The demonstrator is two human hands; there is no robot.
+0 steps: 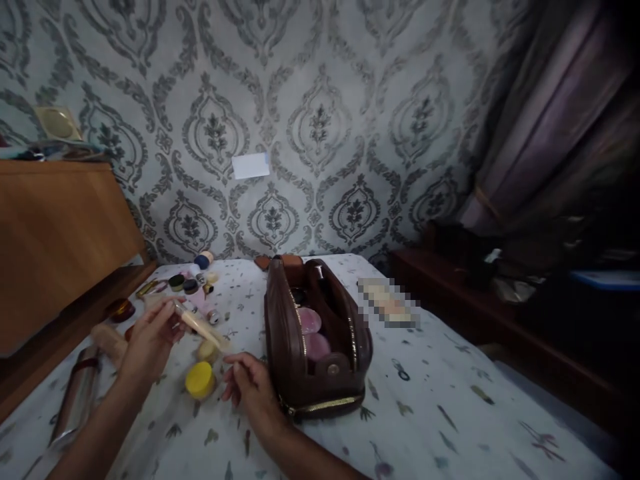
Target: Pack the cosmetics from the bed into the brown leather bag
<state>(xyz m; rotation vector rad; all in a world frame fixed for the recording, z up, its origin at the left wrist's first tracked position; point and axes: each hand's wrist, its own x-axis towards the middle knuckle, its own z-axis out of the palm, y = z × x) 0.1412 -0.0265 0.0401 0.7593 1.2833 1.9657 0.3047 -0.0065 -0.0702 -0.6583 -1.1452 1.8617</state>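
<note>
My left hand (153,337) is closed on one end of a slim pale-beige tube (203,328), seemingly a cosmetic, which slants down to the right. Close to the tube's lower end is my right hand (250,390), its fingers loosely bent and apart, with nothing seen in them. A round yellow container (200,380) stands on the cloth between both hands. Right of my right hand sits a brown toiletry bag (320,380), unzipped at the top. Inside it, two pink round items (311,321) and a dark bottle-like item (320,280) are visible.
Several small jars and cosmetics (191,287) lie at the back left. A metallic cylinder (77,397) is by my left forearm. A blurred flat item (389,303) lies right of the bag. Wooden furniture (65,233) borders the patterned cloth (425,400) on the left.
</note>
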